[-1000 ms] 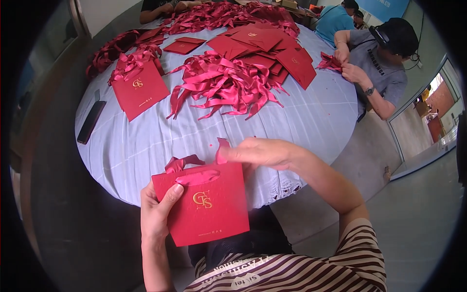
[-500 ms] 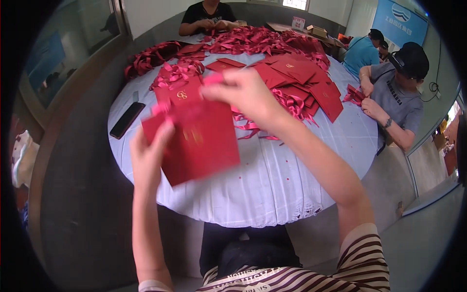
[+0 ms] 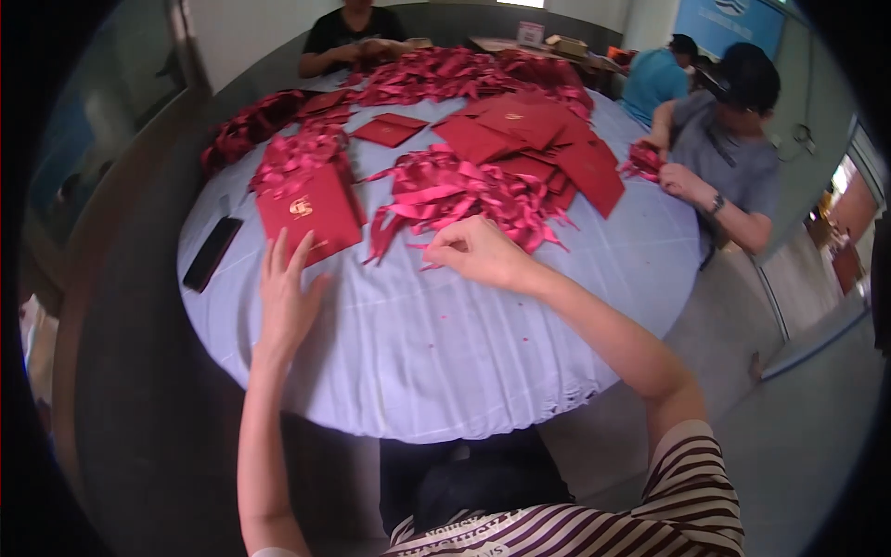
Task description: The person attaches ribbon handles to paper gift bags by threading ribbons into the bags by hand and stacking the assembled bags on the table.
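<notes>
My left hand [image 3: 291, 295] is open, its spread fingertips resting at the lower edge of a red paper gift bag [image 3: 306, 209] with a gold mark. That bag lies on top of a stack at the left, with pink ribbon handles [image 3: 299, 158] bunched at its far end. At the near edge of a loose heap of pink ribbons [image 3: 455, 193], my right hand [image 3: 484, 255] is closed in a pinch. A thin ribbon end shows just under its fingertips; the fingers partly hide what they hold.
A round table with a white cloth [image 3: 399, 371] bears everything. Behind the ribbons lie piled red bags [image 3: 529, 125] and a single flat one [image 3: 390, 130]. A black phone [image 3: 213, 252] lies at the left. Co-workers sit at the far side and right [image 3: 729, 148], handling red pieces.
The red bag that both hands held in front of me has gone down onto the left stack. My left hand has let go and spread; my right hand has moved to the ribbon heap.
</notes>
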`<state>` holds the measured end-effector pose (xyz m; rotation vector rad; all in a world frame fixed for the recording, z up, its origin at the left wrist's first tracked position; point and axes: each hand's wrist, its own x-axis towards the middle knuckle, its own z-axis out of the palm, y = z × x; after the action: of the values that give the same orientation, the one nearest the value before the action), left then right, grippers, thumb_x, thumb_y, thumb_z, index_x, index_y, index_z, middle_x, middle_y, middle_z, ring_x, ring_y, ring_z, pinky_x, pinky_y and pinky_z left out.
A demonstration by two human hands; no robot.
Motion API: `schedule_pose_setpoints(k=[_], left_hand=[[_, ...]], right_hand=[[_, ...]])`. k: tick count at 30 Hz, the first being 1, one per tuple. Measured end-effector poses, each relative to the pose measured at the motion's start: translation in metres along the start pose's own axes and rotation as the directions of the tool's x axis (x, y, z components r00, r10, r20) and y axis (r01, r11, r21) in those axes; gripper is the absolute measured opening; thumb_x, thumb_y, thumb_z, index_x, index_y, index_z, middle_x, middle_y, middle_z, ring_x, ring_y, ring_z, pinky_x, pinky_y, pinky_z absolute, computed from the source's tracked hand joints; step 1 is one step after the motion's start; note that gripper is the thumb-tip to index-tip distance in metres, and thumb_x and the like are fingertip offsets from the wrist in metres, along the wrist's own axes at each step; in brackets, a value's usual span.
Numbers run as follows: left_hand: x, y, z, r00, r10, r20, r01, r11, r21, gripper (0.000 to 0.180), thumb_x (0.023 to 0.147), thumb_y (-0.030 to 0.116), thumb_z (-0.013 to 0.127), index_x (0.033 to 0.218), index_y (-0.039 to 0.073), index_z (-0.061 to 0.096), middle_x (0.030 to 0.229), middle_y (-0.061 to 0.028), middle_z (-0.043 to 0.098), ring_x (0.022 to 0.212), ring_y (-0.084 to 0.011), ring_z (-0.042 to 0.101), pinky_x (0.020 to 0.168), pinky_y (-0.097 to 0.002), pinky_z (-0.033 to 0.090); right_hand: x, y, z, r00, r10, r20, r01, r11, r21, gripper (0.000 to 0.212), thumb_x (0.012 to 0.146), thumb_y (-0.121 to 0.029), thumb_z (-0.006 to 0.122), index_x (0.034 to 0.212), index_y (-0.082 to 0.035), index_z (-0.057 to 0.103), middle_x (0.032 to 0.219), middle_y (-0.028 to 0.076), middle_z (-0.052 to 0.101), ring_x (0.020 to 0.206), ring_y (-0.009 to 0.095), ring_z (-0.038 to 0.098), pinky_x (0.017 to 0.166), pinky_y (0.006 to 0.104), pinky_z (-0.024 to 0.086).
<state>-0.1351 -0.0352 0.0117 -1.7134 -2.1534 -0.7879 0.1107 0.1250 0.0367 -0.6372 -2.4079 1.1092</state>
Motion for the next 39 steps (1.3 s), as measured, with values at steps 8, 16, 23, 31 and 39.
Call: schedule_pose_setpoints(k=[8,16,23,31,39], left_hand=[[0.022,-0.017,0.039,0.971,-0.088,0.224,0.070,0.994,0.086,0.046,0.090,0.021,0.054,0.135,0.014,0.046,0.145,-0.0217,0.030,0.134,-0.0408,0.028,0.110,-0.0437,0.025],[0.016,-0.008,0.039,0.988,-0.068,0.136,0.058,0.995,0.077,0.053,0.085,0.014,0.060,0.135,0.012,0.043,0.146,-0.0197,0.031,0.134,-0.0427,0.026,0.109,-0.0453,0.025],[-0.007,0.106,-0.009,0.970,0.135,0.200,-0.017,0.865,-0.501,0.045,0.092,0.017,0.057,0.135,0.009,0.045,0.130,-0.0191,0.050,0.120,-0.0278,0.051,0.099,-0.0371,0.040],[-0.038,0.209,-0.031,0.968,0.109,0.225,0.211,0.122,-0.970,0.083,0.086,0.021,0.066,0.148,0.011,0.011,0.143,-0.0194,0.032,0.110,-0.0269,0.056,0.087,-0.0356,0.050],[-0.063,0.154,-0.029,0.992,-0.102,0.071,0.096,0.271,-0.958,0.067,0.079,-0.008,0.045,0.143,0.006,0.030,0.128,-0.0122,0.049,0.107,-0.0149,0.054,0.090,-0.0278,0.045]], right_hand=[[-0.055,0.118,-0.130,0.622,0.012,-0.783,-0.582,0.677,-0.451,0.052,0.078,-0.016,0.067,0.122,0.001,0.048,0.120,0.022,0.053,0.115,0.035,0.049,0.096,0.0436,0.039],[-0.086,0.161,-0.141,0.742,0.103,-0.662,-0.615,0.498,-0.611,0.052,0.088,-0.030,0.057,0.124,0.007,0.046,0.111,0.028,0.058,0.104,0.039,0.057,0.088,0.0467,0.045],[-0.134,0.082,-0.115,0.672,-0.068,-0.737,-0.563,0.599,-0.569,0.028,0.094,-0.015,0.047,0.110,0.008,0.053,0.094,0.027,0.061,0.082,0.044,0.060,0.068,0.0467,0.050],[-0.176,-0.044,0.032,0.714,-0.301,-0.632,-0.092,0.855,-0.511,0.024,0.091,-0.002,0.051,0.113,0.007,0.055,0.097,0.023,0.060,0.085,0.041,0.060,0.072,0.0400,0.048],[-0.166,-0.053,0.077,0.874,-0.323,-0.364,0.147,0.889,-0.434,0.037,0.086,0.001,0.058,0.122,0.007,0.052,0.111,0.022,0.060,0.097,0.035,0.062,0.081,0.0380,0.050]])
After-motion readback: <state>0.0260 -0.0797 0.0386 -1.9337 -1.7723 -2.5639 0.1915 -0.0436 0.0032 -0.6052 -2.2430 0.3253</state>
